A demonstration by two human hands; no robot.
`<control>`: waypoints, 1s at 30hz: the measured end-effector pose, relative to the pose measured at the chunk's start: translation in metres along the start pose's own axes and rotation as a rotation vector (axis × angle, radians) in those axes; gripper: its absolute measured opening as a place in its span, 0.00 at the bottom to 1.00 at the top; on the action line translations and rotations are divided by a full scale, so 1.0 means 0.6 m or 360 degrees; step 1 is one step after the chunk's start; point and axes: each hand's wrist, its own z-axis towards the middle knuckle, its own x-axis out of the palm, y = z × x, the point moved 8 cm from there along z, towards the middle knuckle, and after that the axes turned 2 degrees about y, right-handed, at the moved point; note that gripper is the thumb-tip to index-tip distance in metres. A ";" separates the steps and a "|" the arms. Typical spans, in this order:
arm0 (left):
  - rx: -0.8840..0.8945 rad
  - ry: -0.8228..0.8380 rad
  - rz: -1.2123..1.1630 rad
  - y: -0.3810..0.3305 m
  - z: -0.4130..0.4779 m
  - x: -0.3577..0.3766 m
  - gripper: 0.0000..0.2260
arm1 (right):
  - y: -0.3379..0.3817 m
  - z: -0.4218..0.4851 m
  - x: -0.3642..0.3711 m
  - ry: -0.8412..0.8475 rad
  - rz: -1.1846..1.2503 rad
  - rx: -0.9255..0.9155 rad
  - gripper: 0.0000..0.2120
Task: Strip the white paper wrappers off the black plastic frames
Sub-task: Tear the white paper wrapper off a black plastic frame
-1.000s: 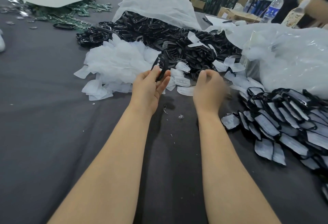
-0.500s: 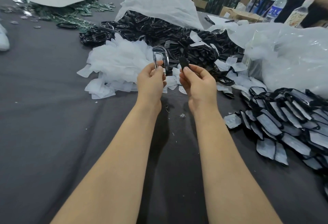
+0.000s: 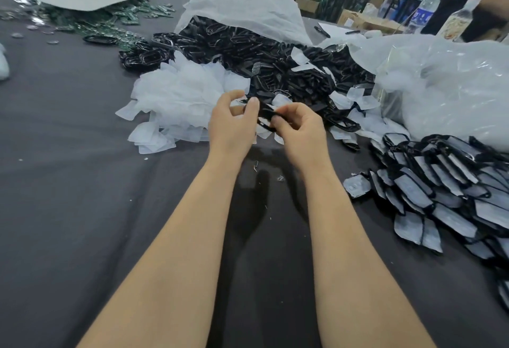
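Two bare arms reach out over the dark grey cloth-covered counter (image 3: 82,210). The left hand (image 3: 231,124) and the right hand (image 3: 300,127) are close together just above it. Both hold one thin black plastic frame (image 3: 265,117), with fingers curled tight on it. To the right lies a heap of black frames in white paper wrappers (image 3: 440,190). Just past the hands sits a soft pile of loose white paper wrappers (image 3: 179,99), and behind it a big pile of bare black frames (image 3: 275,58).

Two hands (image 3: 232,127) (image 3: 301,130), two bottles (image 3: 422,14) (image 3: 459,21), one wrapper heap (image 3: 179,97), two piles of black frames (image 3: 275,66) (image 3: 440,190)
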 end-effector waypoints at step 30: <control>0.0089 0.0172 -0.0222 -0.010 -0.017 0.016 0.07 | -0.035 -0.007 -0.003 -0.0195 0.0594 0.0425 0.04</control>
